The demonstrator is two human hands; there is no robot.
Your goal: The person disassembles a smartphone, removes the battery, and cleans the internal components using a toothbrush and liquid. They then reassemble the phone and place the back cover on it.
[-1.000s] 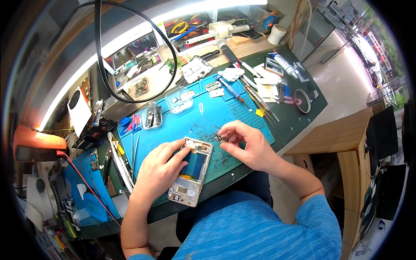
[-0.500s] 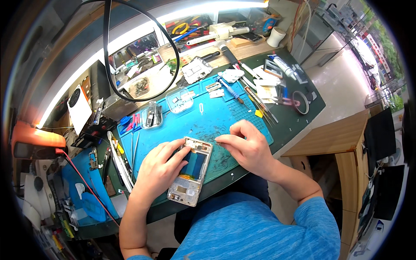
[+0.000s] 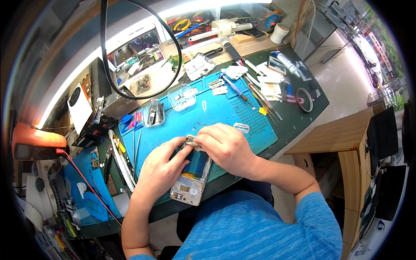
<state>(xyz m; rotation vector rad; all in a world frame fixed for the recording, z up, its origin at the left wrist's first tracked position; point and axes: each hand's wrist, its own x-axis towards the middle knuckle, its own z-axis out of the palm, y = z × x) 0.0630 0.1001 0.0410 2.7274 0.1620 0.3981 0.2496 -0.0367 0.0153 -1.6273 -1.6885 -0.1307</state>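
My left hand (image 3: 167, 167) grips the left side of an opened silver phone frame (image 3: 185, 193), which has a dark blue middle and bare lower end, on the blue mat (image 3: 162, 130). My right hand (image 3: 225, 147) is closed at the frame's top end, fingertips pinched over small metal parts there; exactly what they hold is hidden. Just beyond my right hand lies a razor blade (image 3: 242, 127). A thin metal pin tool (image 3: 204, 105) lies higher on the mat.
Behind are clear boxes of parts (image 3: 182, 97) and a cable loop (image 3: 105, 52). Screwdrivers and tweezers (image 3: 264, 102) lie right, beside a tape roll (image 3: 304, 99). An orange meter (image 3: 32, 143) with a red lead stands left, near long tools (image 3: 122, 160). A wooden cabinet (image 3: 329, 134) is right.
My right hand has moved left from beside the phone to its top end, uncovering the razor blade. My left hand has stayed on the frame.
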